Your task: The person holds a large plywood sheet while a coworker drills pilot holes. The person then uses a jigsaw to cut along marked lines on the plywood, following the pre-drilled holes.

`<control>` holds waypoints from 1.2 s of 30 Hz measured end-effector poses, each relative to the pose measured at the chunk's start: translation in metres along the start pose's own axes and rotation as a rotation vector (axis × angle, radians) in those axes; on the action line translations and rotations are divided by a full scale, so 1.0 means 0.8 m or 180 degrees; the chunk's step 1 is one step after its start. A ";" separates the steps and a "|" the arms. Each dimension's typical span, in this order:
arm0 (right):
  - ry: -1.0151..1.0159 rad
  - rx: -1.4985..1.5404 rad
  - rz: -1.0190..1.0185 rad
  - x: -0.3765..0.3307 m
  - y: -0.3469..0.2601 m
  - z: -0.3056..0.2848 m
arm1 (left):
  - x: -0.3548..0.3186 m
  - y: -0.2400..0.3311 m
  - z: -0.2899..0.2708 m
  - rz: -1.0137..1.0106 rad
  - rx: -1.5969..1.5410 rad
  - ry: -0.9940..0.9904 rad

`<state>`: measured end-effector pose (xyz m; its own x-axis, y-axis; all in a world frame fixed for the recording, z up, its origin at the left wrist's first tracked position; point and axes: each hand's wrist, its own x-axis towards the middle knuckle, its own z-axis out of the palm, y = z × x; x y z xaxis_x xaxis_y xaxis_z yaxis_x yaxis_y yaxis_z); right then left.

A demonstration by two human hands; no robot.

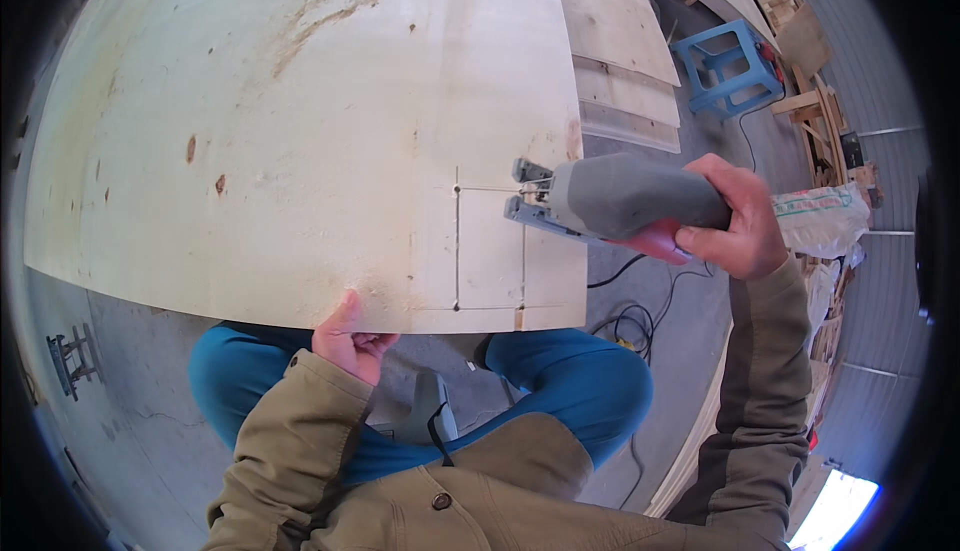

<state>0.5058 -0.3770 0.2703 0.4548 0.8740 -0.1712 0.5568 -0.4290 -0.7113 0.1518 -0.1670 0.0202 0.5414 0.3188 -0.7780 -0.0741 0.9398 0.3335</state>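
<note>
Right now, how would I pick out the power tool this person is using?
Find the large pale plywood sheet filling most of the view, then follow it to its near right corner, where thin cut lines outline a rectangle. There the right hand grips a grey handheld jigsaw with a red trigger, its metal foot on the wood. It is the only tool on the sheet.

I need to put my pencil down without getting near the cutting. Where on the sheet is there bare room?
The plywood sheet is bare across its whole left and upper part, from the brown knots to the far edge. It is crowded at the near right corner: the jigsaw in the right hand sits on the marked rectangle, and the left hand grips the near edge.
</note>
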 end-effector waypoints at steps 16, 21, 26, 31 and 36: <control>-0.0558 -0.0422 0.0377 0.031 -0.021 0.008 | 0.016 -0.005 -0.019 -0.0255 -0.0009 0.0126; -0.0531 -0.0548 -0.0072 0.051 -0.024 0.018 | 0.011 -0.008 -0.012 -0.0153 0.0059 0.0205; -0.0743 -0.0542 0.0380 0.062 -0.029 0.019 | 0.014 -0.011 -0.007 -0.0240 0.0001 0.0320; -0.0689 -0.0731 0.0251 0.058 -0.033 0.033 | 0.009 -0.012 0.006 -0.0089 0.0006 0.0342; -0.0760 -0.0918 0.0670 0.058 -0.043 0.029 | 0.006 -0.008 0.014 -0.0052 0.0016 0.0269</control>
<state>0.4919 -0.3167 0.2711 0.4244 0.7744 -0.4693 0.6560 -0.6202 -0.4301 0.1645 -0.1726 0.0203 0.4699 0.3130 -0.8254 -0.0616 0.9444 0.3230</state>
